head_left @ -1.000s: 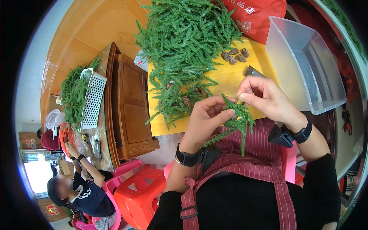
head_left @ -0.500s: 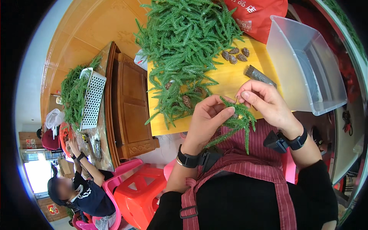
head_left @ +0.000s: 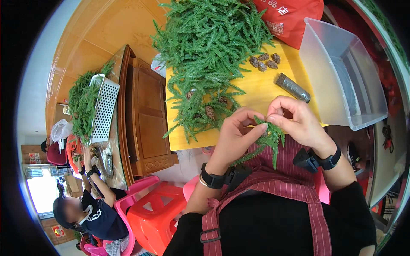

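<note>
Above my lap, my left hand [head_left: 239, 136] is closed on an artificial pine sprig [head_left: 274, 145], with the thumb pressed over it. Its green needled branches hang below my fingers, and something small and brownish shows among them beside the thumb. My right hand [head_left: 297, 121] pinches at the top of the sprig, fingertips almost touching the left ones. What those right fingertips grip is too small to make out. Nearby on the yellow table [head_left: 252, 91] lie finished-looking pine sprigs with brown pine cones [head_left: 209, 112] among the needles.
A large heap of green sprigs [head_left: 213, 42] covers the table's far side. Several loose pine cones [head_left: 272, 64] lie near a bundle of dark sticks [head_left: 292, 87]. A clear plastic bin [head_left: 324, 81] stands at right, a red bag [head_left: 294, 21] behind. At left, a co-worker [head_left: 100, 217] sits by a white basket [head_left: 104, 109].
My right hand has moved slightly toward the left one, and the fingertips are closer together. The sprig has turned and hangs more compactly. The co-worker's hands have shifted at their table.
</note>
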`<action>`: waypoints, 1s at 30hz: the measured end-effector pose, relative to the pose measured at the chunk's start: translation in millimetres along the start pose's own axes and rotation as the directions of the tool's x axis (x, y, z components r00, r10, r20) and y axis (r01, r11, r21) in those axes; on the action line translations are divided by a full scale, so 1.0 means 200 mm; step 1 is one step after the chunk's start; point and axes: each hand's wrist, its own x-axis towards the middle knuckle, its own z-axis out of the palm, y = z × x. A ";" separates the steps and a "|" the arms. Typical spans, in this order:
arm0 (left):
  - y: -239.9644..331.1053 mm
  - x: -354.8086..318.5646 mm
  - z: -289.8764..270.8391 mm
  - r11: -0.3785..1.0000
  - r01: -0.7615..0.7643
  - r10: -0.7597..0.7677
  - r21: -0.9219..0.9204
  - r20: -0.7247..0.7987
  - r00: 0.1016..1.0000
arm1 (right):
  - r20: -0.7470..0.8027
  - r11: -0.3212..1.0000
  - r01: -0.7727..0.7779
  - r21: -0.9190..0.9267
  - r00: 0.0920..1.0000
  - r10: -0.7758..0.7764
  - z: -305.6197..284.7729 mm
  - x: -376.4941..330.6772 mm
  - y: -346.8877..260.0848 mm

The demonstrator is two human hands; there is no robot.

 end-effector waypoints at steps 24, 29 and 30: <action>-0.01 0.00 -0.13 0.963 -0.126 0.196 0.237 -0.304 0.932 | -0.056 0.979 0.086 -0.184 0.994 -0.098 0.08 0.09 0.12; 0.07 -0.01 -0.16 0.927 -0.265 0.367 0.264 -0.509 0.779 | -0.058 0.964 0.135 -0.229 0.987 -0.152 0.03 0.19 0.20; 0.08 -0.02 -0.18 0.944 -0.298 0.328 0.143 -0.510 0.795 | -0.047 0.965 0.133 -0.226 0.988 -0.147 0.03 0.21 0.21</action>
